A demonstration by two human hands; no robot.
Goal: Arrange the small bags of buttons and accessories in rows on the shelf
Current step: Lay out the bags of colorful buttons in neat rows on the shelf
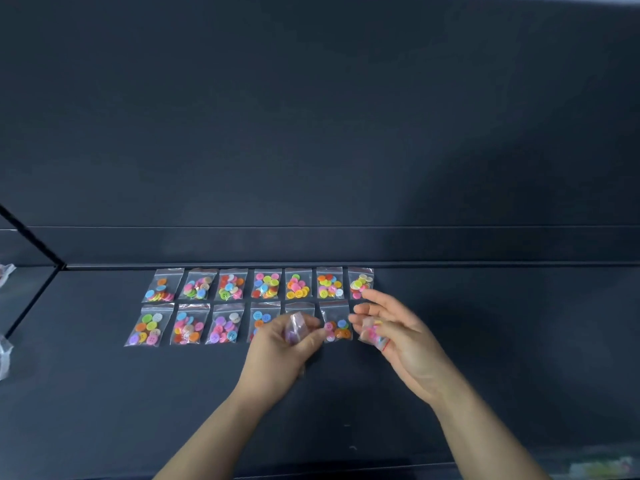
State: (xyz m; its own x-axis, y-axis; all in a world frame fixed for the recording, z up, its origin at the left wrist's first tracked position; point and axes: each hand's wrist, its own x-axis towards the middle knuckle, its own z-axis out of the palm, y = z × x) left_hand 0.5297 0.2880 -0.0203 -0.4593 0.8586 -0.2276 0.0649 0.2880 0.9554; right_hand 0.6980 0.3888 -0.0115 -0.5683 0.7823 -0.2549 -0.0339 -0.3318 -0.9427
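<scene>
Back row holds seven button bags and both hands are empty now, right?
Not quite. In the head view the back row does hold seven bags, but neither hand is empty: the left hand pinches one small bag and the right hand holds a second bag.

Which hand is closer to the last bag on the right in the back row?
Right. The right hand is just in front of that bag; the left hand is farther away, to its left and nearer the person.
</scene>
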